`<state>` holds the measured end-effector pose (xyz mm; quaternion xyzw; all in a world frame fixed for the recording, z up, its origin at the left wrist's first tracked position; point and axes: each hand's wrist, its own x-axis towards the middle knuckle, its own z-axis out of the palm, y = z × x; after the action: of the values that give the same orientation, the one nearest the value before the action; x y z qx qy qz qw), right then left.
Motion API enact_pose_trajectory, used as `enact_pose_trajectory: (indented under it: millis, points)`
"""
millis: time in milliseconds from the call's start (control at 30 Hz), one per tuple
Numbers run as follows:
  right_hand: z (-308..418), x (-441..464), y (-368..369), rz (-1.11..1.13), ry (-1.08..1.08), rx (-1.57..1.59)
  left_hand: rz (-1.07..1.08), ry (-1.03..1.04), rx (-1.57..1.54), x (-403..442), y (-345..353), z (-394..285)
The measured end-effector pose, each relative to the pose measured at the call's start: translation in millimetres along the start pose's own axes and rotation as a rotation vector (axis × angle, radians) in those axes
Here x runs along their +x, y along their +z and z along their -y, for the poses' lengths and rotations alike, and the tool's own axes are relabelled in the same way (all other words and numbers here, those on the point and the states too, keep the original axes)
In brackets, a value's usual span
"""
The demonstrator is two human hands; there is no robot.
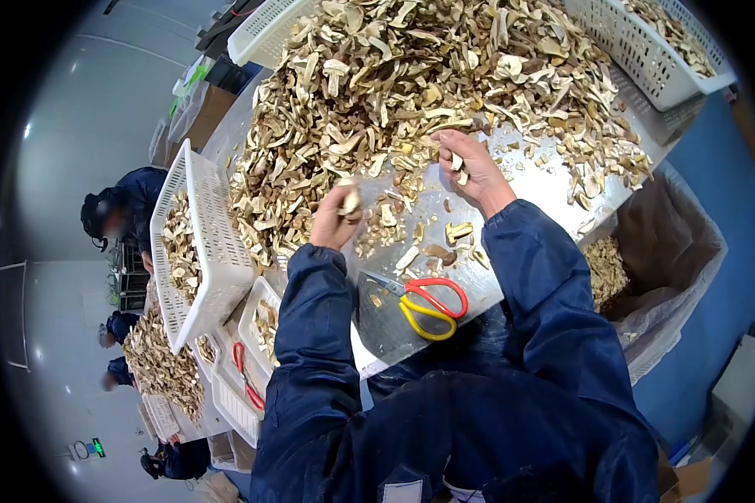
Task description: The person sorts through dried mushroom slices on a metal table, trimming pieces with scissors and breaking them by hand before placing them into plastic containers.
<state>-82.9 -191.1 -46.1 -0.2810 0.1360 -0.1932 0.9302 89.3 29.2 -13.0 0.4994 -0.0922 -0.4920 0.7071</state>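
Observation:
Dried mushroom slices [377, 75] lie in a big heap across the metal table [470, 289]. My left hand [335, 220], slightly blurred, is closed on a pale mushroom slice [350, 202] at the near edge of the heap. To its right, my right hand [471, 168] has its fingers curled around a mushroom slice [457, 163]; the fingers partly hide it. Between and below my hands are loose slices and small crumbs [387, 216]. Scissors [432, 306] with one red and one yellow handle rest near the table's front edge, apart from both hands.
A white perforated basket [214, 243] of slices stands at the left, another basket [663, 59] at upper right. Red-handled scissors [247, 377] lie on a white tray [231, 407]. A lined bin [679, 251] holds pieces at right. Several people in dark clothing work at left.

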Motion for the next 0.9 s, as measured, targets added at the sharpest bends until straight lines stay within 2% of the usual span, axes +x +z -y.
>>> enact_pose_trajectory:
  millis: [33,100,133,233,267,367,400,500,533,633,667,767,800,900]
  points:
    - [-0.4,0.8,-0.6,-0.005,0.003,-0.001,0.073,-0.039,-0.27,-2.8,-2.5,-5.5]
    - [-1.6,2.9,-1.3,0.016,-0.01,0.01,-0.16,-0.086,-0.317,-23.7,3.0,-15.6]
    - [-1.8,4.1,-1.7,0.022,-0.015,0.009,-0.209,-0.055,-0.402,-17.5,-9.5,-13.3]
    - [-2.8,5.2,-3.2,0.04,-0.028,0.017,-0.058,-0.017,0.261,-20.8,-26.4,-16.9]
    - [-3.0,5.0,-3.8,0.047,-0.031,0.022,-0.171,0.049,0.604,-20.5,-25.7,-6.9]
    - [-3.1,4.9,-5.1,0.064,-0.045,0.007,-0.06,0.399,1.445,-21.8,-5.2,7.7]
    - [-3.5,4.6,-5.3,0.06,-0.042,0.007,-0.017,0.607,1.601,-17.5,-7.0,12.6]
    - [-3.2,4.0,-5.2,0.047,-0.034,0.003,-0.104,0.428,1.615,-16.3,-14.7,16.4]
    - [-3.1,3.3,-5.0,0.041,-0.034,0.003,-0.089,0.437,1.55,-19.4,-16.1,15.3]
    - [-2.0,2.5,-4.0,0.023,-0.029,0.005,-0.078,-0.154,0.466,-27.0,-24.2,1.1]
    - [-2.3,2.5,-3.3,0.017,-0.025,0.007,0.092,-0.136,0.163,-29.5,-31.9,0.9]
    - [-5.7,7.6,-7.7,0.046,-0.039,0.008,-0.208,-0.113,0.238,-41.3,-1.0,5.0]
    - [-5.0,6.7,-6.5,0.043,-0.034,0.003,-0.136,-0.117,0.362,-40.2,-3.1,6.0]
    - [-2.3,4.4,-5.9,0.041,-0.032,-0.004,-0.193,0.123,1.279,-39.3,7.9,19.0]
